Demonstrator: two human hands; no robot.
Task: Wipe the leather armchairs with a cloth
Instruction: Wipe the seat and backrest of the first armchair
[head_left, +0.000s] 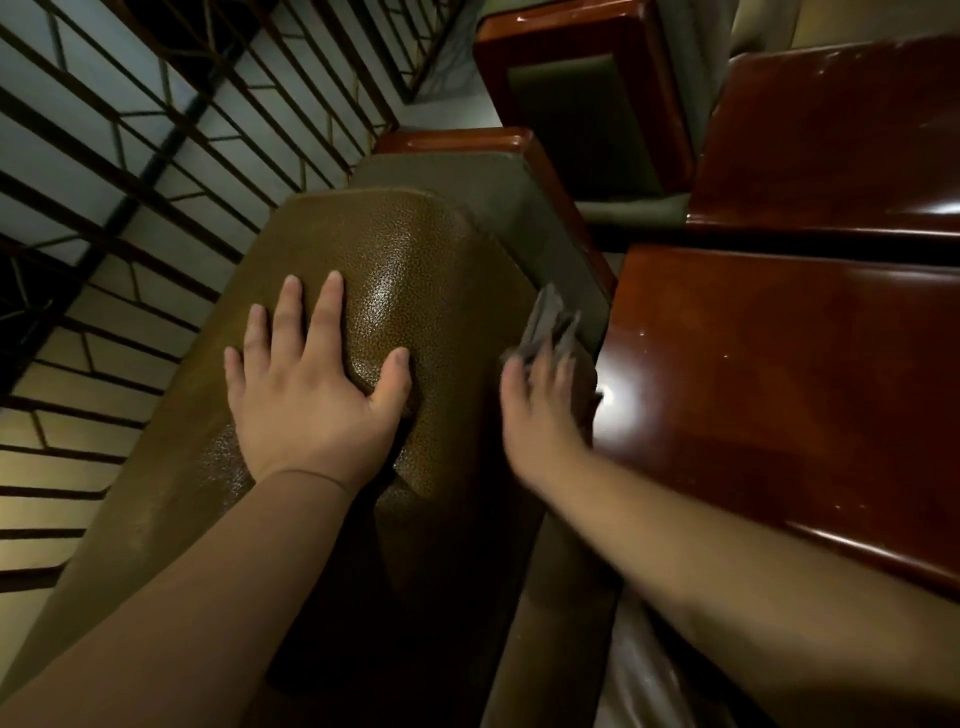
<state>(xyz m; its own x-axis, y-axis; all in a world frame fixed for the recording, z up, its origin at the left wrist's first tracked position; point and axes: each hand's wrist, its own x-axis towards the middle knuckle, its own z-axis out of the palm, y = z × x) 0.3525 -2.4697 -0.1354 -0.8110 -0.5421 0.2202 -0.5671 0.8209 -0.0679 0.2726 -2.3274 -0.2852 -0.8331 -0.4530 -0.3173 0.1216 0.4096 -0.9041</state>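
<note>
The right hand (540, 410) presses a grey cloth (548, 332) against the right flank of the chair back (395, 291). Its fingers (511, 382) lie fairly straight on top of the cloth; the hand is blurred, so whether the thumb pinches an edge cannot be told. The cloth projects beyond the fingertips, up and away from the wrist, and sits in the narrow strip between the leather and the wooden desk (769, 374).

The left hand (311, 384) lies flat and spread on the crown of the chair back, fingers straight, thumb (395, 374) dented into the padding. It holds nothing and seems to serve as a brace.

Recommended technique for this step:
- Keep the palm over the cloth so that the whole fold bears on the leather, not only its trailing edge.
- Stroke along the flank, parallel to the desk edge, in overlapping passes.
- Keep the knuckles off the desk; the gap looks tight.
- Maintain the brace so the padding does not give under the wiping pressure.
- Refold the cloth when the loose end starts to flap ahead of the fingers.

The crown under the left hand probably remains to be wiped, as does the second chair (582, 98) further off.
</note>
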